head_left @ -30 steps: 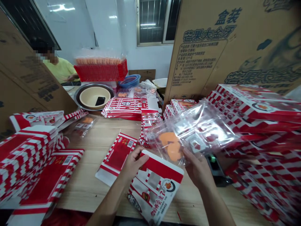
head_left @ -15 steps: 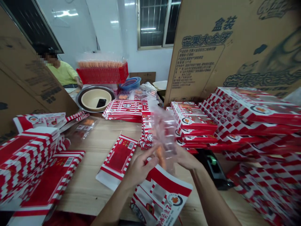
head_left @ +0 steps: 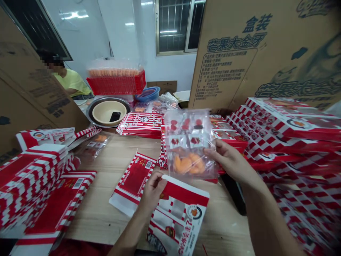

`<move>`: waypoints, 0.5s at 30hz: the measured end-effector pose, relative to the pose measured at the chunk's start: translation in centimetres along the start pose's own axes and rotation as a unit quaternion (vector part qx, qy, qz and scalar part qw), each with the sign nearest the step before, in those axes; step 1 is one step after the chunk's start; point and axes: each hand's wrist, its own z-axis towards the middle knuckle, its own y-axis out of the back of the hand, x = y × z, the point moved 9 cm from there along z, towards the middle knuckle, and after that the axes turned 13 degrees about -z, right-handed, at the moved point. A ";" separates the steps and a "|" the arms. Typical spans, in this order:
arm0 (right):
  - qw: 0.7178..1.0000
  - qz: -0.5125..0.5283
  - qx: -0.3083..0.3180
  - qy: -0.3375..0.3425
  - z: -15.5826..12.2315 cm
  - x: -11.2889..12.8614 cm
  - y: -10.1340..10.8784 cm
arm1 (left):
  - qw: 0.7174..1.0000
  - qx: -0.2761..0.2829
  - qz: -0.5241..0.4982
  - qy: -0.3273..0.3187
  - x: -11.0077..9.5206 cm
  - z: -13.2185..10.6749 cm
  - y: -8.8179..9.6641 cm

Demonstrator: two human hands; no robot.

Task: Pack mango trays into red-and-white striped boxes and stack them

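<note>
My left hand [head_left: 153,189] pinches the upper left edge of a red and white printed carton [head_left: 179,217], which is tilted above the table. In my right hand [head_left: 225,156] is a clear plastic tray pack [head_left: 190,144], gripped by its right edge and held upright beyond the carton. Orange pieces fill the pack's lower part; small printed sachets and red items show above them. Left of my left hand, a flat red carton [head_left: 135,174] lies on the table. The carton's inside is hidden from me.
Stacks of flat cartons [head_left: 32,177] stand at the left, and stacked boxes [head_left: 295,131] rise at the right. Behind are a cream basin [head_left: 108,112] with a phone in it and a red basket [head_left: 117,84]. A person in yellow [head_left: 73,82] sits at the back left.
My right hand has moved right and turned the tray pack face-on, away from my left hand. The carton has shifted slightly left and stays in my left hand.
</note>
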 end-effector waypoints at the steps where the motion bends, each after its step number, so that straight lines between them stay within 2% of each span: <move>1: 0.999 0.004 -0.051 0.013 -0.4 0.1 0.5 | 1.000 0.000 0.001 0.001 0.3 -0.1 0.1; 3: 0.989 0.040 -0.141 0.028 -1.3 -0.5 0.6 | 1.000 0.002 0.006 0.001 0.8 -0.1 0.2; 5: 0.982 0.094 -0.166 0.018 -2.2 -2.0 -0.8 | 1.000 0.000 0.007 0.000 1.0 -0.2 0.2; 8: 0.981 0.170 -0.081 -0.036 -3.3 -4.7 -4.4 | 1.000 -0.017 -0.001 -0.006 0.7 -0.3 0.5; 10: 0.978 0.199 -0.024 -0.064 -4.3 -5.8 -5.8 | 0.999 -0.037 -0.008 -0.012 0.4 -0.4 0.9; 13: 0.977 0.201 -0.005 -0.074 -5.5 -6.7 -5.3 | 0.996 -0.080 -0.023 -0.016 0.6 -0.8 1.9; 15: 0.982 0.173 -0.001 -0.074 -6.0 -6.9 -4.4 | 0.996 -0.091 0.002 -0.023 0.6 -1.0 2.5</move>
